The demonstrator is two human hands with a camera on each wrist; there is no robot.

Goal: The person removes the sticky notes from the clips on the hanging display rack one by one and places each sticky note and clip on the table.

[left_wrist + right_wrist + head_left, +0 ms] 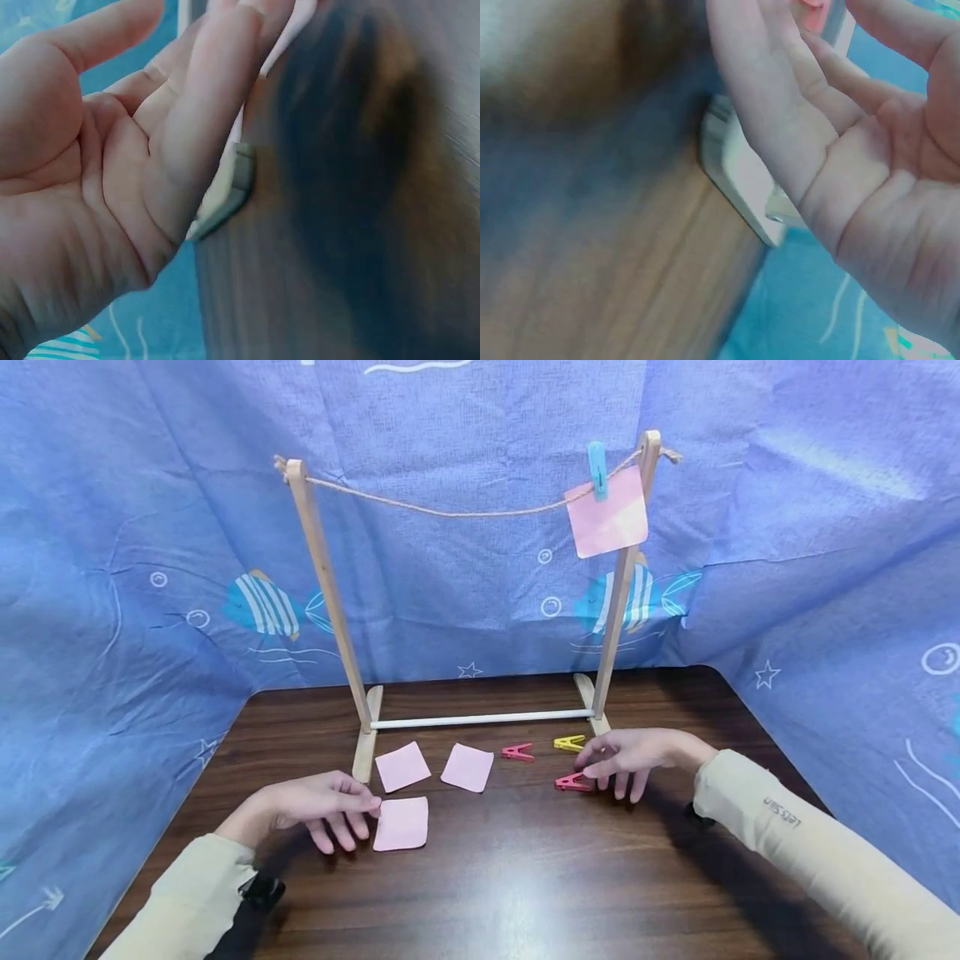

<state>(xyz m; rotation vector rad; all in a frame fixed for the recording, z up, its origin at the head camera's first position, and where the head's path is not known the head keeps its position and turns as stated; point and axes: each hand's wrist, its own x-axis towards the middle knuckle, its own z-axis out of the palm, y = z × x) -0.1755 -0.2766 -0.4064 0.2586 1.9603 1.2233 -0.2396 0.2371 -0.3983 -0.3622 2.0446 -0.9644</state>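
In the head view my left hand (330,806) hovers low at the left edge of the nearest pink square sheet (402,825), thumb by its upper corner. The left wrist view shows the thumb apart from the loosely bent fingers (206,97); whether they touch the sheet is hard to tell. My right hand (633,756) reaches over a red clothespin (572,782), thumb and index finger around its right end. The right wrist view shows part of that clothespin (814,13) beyond the spread thumb and fingers, without a visible pinch.
Two more pink sheets (402,767) (468,767), another red clothespin (517,752) and a yellow clothespin (569,743) lie on the dark table (480,877). Behind stands a wooden frame (324,572) with a rope (465,514); a blue clothespin (597,472) holds a pink sheet (609,522) there.
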